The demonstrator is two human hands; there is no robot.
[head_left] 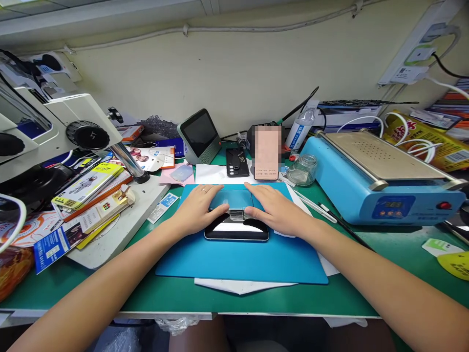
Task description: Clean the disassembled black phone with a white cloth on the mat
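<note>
On the blue mat (242, 259) lies a phone with a glossy black screen (236, 231). A small stack of thin plates (237, 214) rests at the phone's far edge, between my thumbs. My left hand (200, 208) lies at the left of the stack, fingers and thumb apart, a ring on one finger. From the right, my right hand (273, 208) mirrors it, thumb stretched toward the stack. Both thumb tips are close to the stack's sides; whether they press on it cannot be made out. A clear bluish sheet (230, 196) shows between the fingers.
A blue heating machine (370, 190) stands at right, a microscope stand (91, 127) at left with boxes on its base. Behind the mat are a small display (201, 136), a black phone case (237, 163), a propped phone (266, 154), a glass jar (303, 170) and a bottle (301, 128).
</note>
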